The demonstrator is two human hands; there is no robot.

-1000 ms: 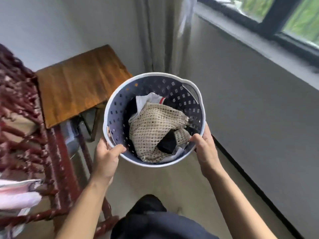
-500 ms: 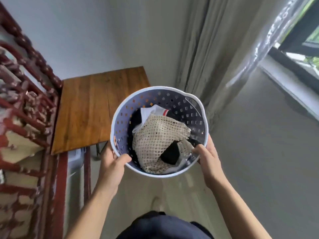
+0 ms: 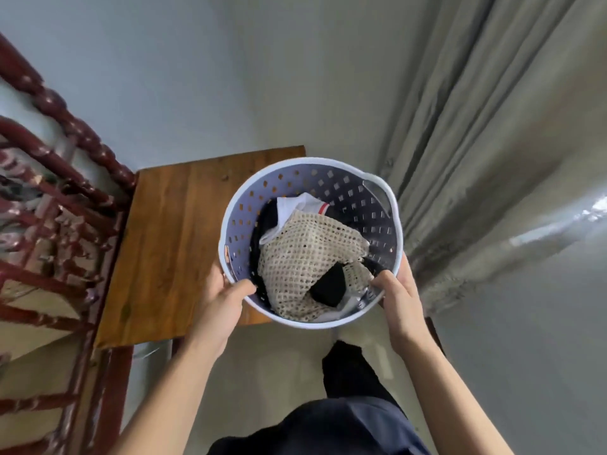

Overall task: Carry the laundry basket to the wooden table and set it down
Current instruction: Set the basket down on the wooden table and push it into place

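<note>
I hold a round, pale lavender laundry basket with square holes in its wall. It hangs in the air over the right part of the wooden table. Inside lie a beige net cloth, a white garment and dark clothes. My left hand grips the near left rim, thumb inside. My right hand grips the near right rim, thumb inside too. The basket covers the table's right edge.
A dark red carved wooden frame stands close against the table's left side. A grey curtain hangs at the right, next to the basket. A pale wall is behind the table. My dark-trousered leg is over the light floor below.
I have stepped closer to the table. The basket, earlier to the right of the tabletop, now overlaps it. The window has left the view.
</note>
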